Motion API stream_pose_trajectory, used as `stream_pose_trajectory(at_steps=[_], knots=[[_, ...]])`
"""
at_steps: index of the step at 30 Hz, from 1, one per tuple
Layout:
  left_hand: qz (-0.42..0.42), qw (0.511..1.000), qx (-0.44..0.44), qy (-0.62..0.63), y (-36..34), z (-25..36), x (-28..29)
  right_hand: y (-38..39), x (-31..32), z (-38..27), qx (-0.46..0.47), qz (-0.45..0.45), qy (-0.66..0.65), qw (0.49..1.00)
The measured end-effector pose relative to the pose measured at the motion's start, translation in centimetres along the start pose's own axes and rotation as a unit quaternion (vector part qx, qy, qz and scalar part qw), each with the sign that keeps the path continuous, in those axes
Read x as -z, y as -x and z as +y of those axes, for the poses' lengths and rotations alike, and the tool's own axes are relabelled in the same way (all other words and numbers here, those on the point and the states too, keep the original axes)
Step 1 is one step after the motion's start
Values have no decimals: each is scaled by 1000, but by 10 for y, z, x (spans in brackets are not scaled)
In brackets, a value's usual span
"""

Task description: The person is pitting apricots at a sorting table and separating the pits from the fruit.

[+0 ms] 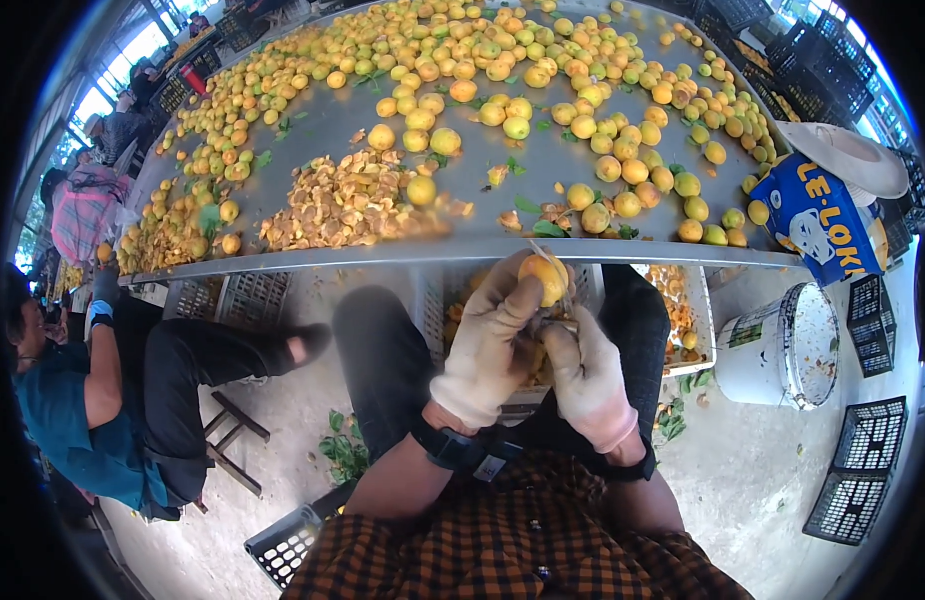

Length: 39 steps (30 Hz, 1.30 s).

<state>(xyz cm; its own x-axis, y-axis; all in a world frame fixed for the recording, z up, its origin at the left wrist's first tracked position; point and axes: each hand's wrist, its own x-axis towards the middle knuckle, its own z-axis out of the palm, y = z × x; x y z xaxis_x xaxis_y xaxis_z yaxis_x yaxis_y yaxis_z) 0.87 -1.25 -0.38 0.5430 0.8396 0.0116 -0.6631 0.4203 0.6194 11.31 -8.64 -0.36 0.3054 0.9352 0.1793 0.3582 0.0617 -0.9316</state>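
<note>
My left hand, in a pale work glove, is closed around a yellow-orange apricot just below the table's near edge. Close against it, my gloved right hand is closed too, with thumb and fingers pinched near the underside of the fruit. A thin, slender part shows by its fingertips, but what it belongs to is hidden. Both hands hang over a crate between my knees, which holds orange fruit pieces. On the metal table ahead lie many whole apricots and a heap of cut pieces.
A white bucket stands at the right, beside a white crate of fruit pieces. A blue box and a pale hat rest at the table's right corner. Black crates lie farther right. Another person sits at the left.
</note>
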Motion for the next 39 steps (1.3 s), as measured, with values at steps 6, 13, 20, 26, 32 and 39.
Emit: stream_pose_trajectory(at_steps=[6, 13, 20, 26, 32, 39], knots=[[31, 998, 42, -42, -5, -7, 7, 1, 10, 4, -97, -51, -85, 990], [-14, 995, 53, -82, -4, -6, 11, 9, 4, 16, -73, -17, -64, 995], [-124, 915, 75, -378, -13, 27, 9, 0, 33, 15, -82, -133, -102, 982], [-44, 995, 55, -69, 1, -15, -1, 12, 3, 11, -99, -67, -277, 953], [-106, 980, 105, -135, -9, 9, 8, 10, 18, 24, -98, -90, -191, 973], [-93, 942, 115, -301, -13, 15, 10, 7, 26, 28, -244, -157, -266, 919]])
